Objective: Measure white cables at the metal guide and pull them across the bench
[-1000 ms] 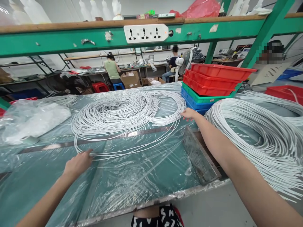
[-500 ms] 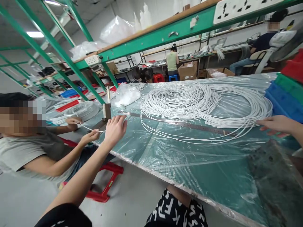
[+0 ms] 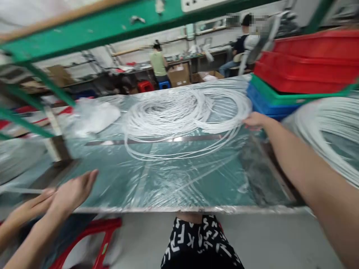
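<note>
A big coil of thin white cable (image 3: 182, 112) lies on the green, film-covered table (image 3: 182, 183). My right hand (image 3: 255, 120) rests on the coil's right edge, fingers laid on the strands. My left hand (image 3: 73, 190) hovers at the table's front left corner, fingers apart and nothing in it. Beside it, a co-worker's hand (image 3: 33, 205) reaches in from the left. A long steel ruler (image 3: 168, 140) lies across the table under the coil's near loops. The picture is blurred.
Red trays (image 3: 308, 56), a green one (image 3: 280, 98) and a blue one (image 3: 260, 104) are stacked at the right, with a second white coil (image 3: 328, 127) nearer. A clear plastic bag (image 3: 95, 116) and an upright metal post (image 3: 56, 145) stand at the left. A red stool (image 3: 106, 231) is below. People work behind.
My view has swung back to the right. My left hand has left the post, where it met the co-worker's hand, and come down to the front corner. My right hand stays on the coil.
</note>
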### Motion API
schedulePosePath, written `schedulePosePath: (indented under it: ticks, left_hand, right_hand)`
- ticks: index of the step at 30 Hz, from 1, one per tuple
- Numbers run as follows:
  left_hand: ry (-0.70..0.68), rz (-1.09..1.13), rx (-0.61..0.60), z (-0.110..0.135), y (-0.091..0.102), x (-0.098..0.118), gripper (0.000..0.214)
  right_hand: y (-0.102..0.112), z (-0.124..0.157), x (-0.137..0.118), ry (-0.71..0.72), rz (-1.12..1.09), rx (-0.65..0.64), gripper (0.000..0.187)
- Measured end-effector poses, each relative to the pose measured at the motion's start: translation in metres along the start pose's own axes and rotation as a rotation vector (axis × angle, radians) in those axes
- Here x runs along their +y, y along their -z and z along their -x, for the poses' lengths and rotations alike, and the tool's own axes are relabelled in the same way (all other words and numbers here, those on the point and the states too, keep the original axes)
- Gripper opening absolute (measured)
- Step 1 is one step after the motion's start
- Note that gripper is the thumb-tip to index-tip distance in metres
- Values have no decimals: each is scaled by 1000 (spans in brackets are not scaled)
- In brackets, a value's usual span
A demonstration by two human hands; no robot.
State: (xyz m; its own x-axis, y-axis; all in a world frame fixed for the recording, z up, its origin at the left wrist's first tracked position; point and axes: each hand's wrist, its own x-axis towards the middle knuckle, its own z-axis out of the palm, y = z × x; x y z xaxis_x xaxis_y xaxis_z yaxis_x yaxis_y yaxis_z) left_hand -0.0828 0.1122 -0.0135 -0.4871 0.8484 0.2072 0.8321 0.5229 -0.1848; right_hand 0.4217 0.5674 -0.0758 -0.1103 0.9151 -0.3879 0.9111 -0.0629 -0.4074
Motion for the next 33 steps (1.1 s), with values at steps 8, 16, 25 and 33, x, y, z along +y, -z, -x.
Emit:
schedulePosePath:
  ticks: [8, 16, 25, 33]
  left_hand:
    - [-731, 499, -90, -8, -33, 170, 36]
    - [-1201, 558, -101, 17, -13, 371, 33]
    - [-1139, 553, -99, 24, -14, 423, 26]
    - [-1130, 534, -126, 35, -10, 435, 29]
  right_hand:
    - [13, -5, -5, 36, -56, 10, 36]
    - [10, -5, -5, 70, -67, -39, 33]
    - [11, -13, -7, 72, -29, -82, 40]
    - [13, -8, -8, 87, -27, -82, 45]
